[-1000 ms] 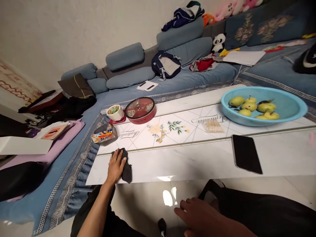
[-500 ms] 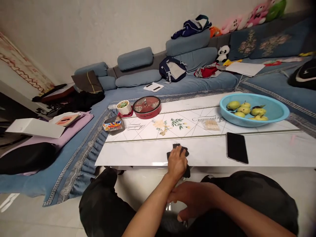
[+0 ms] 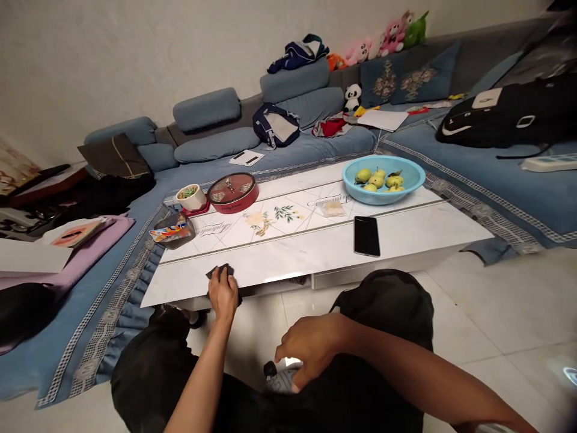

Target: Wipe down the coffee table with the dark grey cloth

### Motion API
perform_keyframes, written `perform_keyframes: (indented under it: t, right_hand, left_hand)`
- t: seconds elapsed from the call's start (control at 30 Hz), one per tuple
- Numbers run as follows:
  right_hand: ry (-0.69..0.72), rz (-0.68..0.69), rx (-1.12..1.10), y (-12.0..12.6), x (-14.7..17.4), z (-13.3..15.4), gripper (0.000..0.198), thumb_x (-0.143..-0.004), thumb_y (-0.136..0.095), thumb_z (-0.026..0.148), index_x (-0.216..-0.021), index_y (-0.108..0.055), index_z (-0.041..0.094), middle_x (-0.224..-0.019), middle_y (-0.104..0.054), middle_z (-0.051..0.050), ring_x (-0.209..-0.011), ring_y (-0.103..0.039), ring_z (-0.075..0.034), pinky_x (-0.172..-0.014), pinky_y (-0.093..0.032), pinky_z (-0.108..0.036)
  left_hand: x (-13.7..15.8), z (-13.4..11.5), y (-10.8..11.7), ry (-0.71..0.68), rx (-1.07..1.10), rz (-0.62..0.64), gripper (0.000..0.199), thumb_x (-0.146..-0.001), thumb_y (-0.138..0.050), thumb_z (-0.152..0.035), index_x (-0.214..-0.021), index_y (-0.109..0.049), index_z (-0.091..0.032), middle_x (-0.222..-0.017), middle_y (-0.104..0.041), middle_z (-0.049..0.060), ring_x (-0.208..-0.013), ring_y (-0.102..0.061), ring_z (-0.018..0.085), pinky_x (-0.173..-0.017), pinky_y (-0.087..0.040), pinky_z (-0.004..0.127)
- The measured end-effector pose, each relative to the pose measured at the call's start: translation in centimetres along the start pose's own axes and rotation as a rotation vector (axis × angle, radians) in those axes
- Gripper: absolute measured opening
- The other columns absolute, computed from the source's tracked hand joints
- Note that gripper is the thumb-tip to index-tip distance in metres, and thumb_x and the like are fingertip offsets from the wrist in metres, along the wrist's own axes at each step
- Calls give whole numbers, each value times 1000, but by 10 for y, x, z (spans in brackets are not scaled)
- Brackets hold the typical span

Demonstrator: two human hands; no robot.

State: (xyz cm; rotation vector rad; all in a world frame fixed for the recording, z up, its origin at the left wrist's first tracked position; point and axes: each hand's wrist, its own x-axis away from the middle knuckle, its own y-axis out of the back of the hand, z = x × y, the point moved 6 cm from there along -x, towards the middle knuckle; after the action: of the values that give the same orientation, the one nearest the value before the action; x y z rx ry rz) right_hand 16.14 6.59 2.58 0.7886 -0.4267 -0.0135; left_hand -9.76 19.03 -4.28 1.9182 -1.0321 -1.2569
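- Left hand holds a black cloth at the coffee table's near edge.
- Right hand hangs over the lap, fingers loosely parted.
- 1 smartphone lies near the basin.

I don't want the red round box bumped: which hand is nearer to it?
Left. The left hand is on the dark cloth at the near edge of the table, the red round box beyond it; the right hand is farther back, off the table.

Can read script "September", faintly, near both ends of white table. On red round box, lettering like "Lucky Home", too small to confirm. On sofa trim, "M". On black backpack, pale swoosh.
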Motion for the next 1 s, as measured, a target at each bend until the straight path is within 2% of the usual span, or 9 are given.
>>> perform_keyframes:
  t: [0.2,0.37,0.43,0.53,0.7,0.77,0.83,0.9,1.0]
  right_hand:
    - [123,139,-37,-13,-6,10,78,-88,-74,69,-149,-63,22,-128,-78,-10,-115,-73,-34,-89,-52,-41]
    - [135,175,-181,-18,-6,-1,66,-82,-81,67,-131,-67,25,-119,-79,-4,-110,-76,-29,-94,-54,-37]
    - [123,184,-257,-18,-8,-7,61,-81,-83,64,-125,-67,25,-115,-79,-2,-110,-76,-27,-96,-55,-35]
    - [75,244,-345,-19,-19,-18,61,-75,-89,58,-121,-65,27,-112,-78,1,-112,-76,-26,-101,-55,-34]
    - [-8,397,-498,-23,-45,-34,55,-64,-95,47,-110,-66,36,-97,-77,15,-113,-78,-20,-103,-54,-29]
    - [-21,424,-534,-22,-50,-42,54,-63,-96,45,-109,-68,38,-96,-78,18,-115,-78,-20,-104,-53,-28]
    - [-39,419,-564,-20,-49,-49,54,-64,-96,44,-111,-69,39,-98,-79,19,-117,-77,-20,-106,-52,-28]
    - [-51,393,-596,-18,-41,-55,54,-65,-97,45,-113,-70,38,-100,-80,18,-118,-77,-20,-106,-52,-28]
    - [-62,339,-619,-19,-24,-58,55,-67,-98,49,-113,-70,34,-102,-81,13,-120,-77,-22,-107,-53,-28]
  left_hand:
    - [28,-134,-53,-306,112,92,43,-104,-49,-21,-140,-71,-14,-155,-61,20,-147,-56,36,-126,-44,56]
    - [48,-252,-94,-577,267,247,43,-103,-53,-18,-143,-68,-13,-156,-61,21,-149,-55,36,-127,-43,59]
    - [51,-284,-106,-682,343,318,43,-104,-53,-19,-144,-68,-13,-157,-61,21,-149,-55,37,-127,-43,60]
    - [50,-309,-116,-839,453,417,41,-103,-57,-18,-141,-71,-19,-155,-64,14,-148,-57,32,-128,-43,55]
    - [54,-310,-112,-1256,558,653,41,-100,-61,-12,-138,-72,-21,-156,-65,7,-150,-56,28,-130,-41,49]
    - [53,-299,-103,-1341,573,690,36,-98,-65,-12,-131,-76,-22,-153,-68,6,-148,-58,28,-129,-42,47]
    - [51,-277,-92,-1337,581,701,33,-98,-64,-10,-125,-78,-23,-149,-71,5,-147,-59,28,-128,-43,47]
    - [47,-242,-78,-1274,586,710,37,-99,-59,-8,-126,-78,-24,-150,-70,5,-149,-57,27,-128,-44,50]
    - [37,-161,-54,-1076,574,723,45,-103,-48,-14,-134,-76,-32,-154,-67,2,-152,-54,25,-128,-44,54]
